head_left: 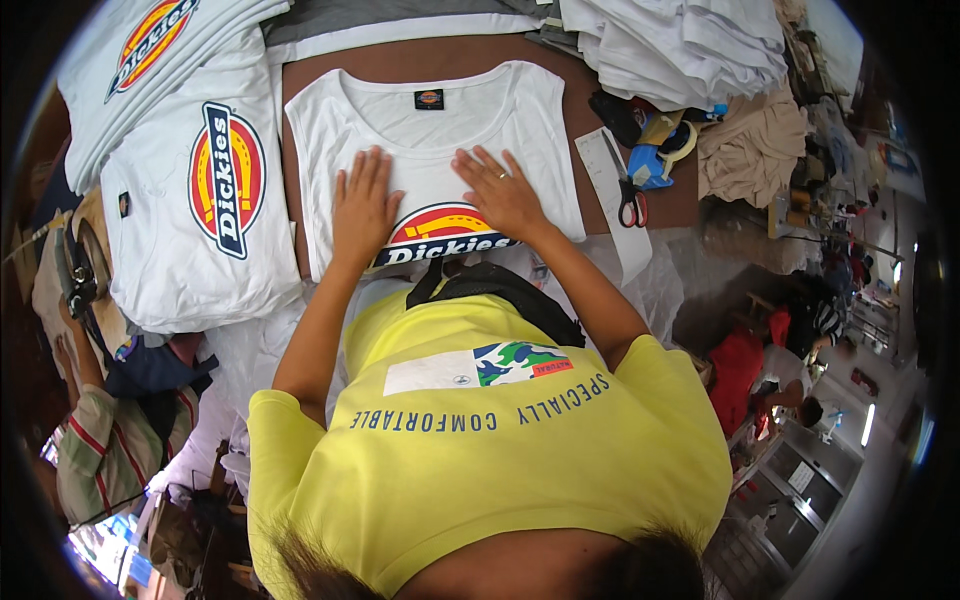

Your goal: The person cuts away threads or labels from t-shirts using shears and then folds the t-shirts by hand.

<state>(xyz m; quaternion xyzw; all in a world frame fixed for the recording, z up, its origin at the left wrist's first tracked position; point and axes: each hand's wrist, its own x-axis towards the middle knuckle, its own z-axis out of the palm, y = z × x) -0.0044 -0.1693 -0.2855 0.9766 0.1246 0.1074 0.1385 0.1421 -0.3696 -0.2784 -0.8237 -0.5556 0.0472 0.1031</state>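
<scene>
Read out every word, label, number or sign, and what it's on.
I won't copy wording, but lettering stands here:
Central white shirt: bold white emblem lettering, readable.
Its neck label: too small.
White shirts at left: matching lettering, readable.
Yellow shirt: blue lettering, upside down, readable.
Distant white sheet, white strip: unreadable.

The white tank top (428, 165) was matt, lightly creased cloth. Beneath the tank top, the brown surface (672, 205) looked smooth; right of the tank top were plastic-handled scissors (632, 208) and glossy, crinkled blue plastic (647, 170).

Piles of white shirts (160, 245), scissors (628, 187) on a brown tabletop (675, 208) and other people (118, 450) nearby show a garment workshop.
</scene>
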